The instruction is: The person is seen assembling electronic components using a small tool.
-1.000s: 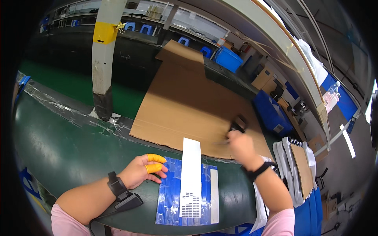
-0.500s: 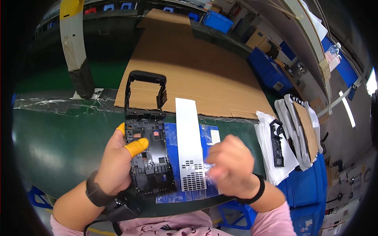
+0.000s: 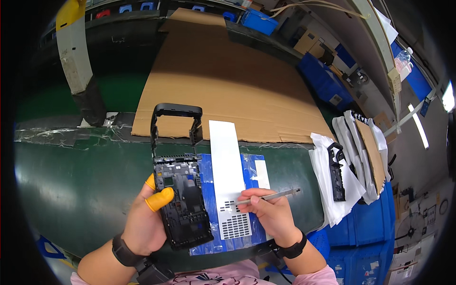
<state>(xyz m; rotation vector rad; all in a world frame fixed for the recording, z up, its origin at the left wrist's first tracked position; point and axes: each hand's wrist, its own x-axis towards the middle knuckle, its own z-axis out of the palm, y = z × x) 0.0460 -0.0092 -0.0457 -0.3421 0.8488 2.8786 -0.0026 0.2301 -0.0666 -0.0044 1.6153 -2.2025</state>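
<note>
My left hand (image 3: 145, 225), with yellow finger cots on the thumb and a finger, grips a black plastic housing (image 3: 192, 221) by its left edge. An open loop stands at the housing's far end, and its inside is full of ribs and slots. In my right hand (image 3: 273, 216) is a pair of metal tweezers (image 3: 281, 194), pinched between thumb and fingers. Their tips point left, at the small black stickers (image 3: 235, 226) in rows on a white backing sheet (image 3: 224, 159). Whether the tips hold a sticker is too small to tell. Beneath the sheet lies a taped blue board (image 3: 207, 183).
A large cardboard sheet (image 3: 228, 90) covers the table's far part. On the right, another black plastic part (image 3: 337, 175) rests on white wrapping (image 3: 323, 209), beside a stack of padded sheets (image 3: 354, 152). A post (image 3: 78, 66) rises at the far left. Blue bins (image 3: 365, 237) stand at the right.
My right hand, blurred before, has come to the sticker sheet and the tweezers now show in it. My left hand and the housing have shifted slightly toward me, and the housing has tilted.
</note>
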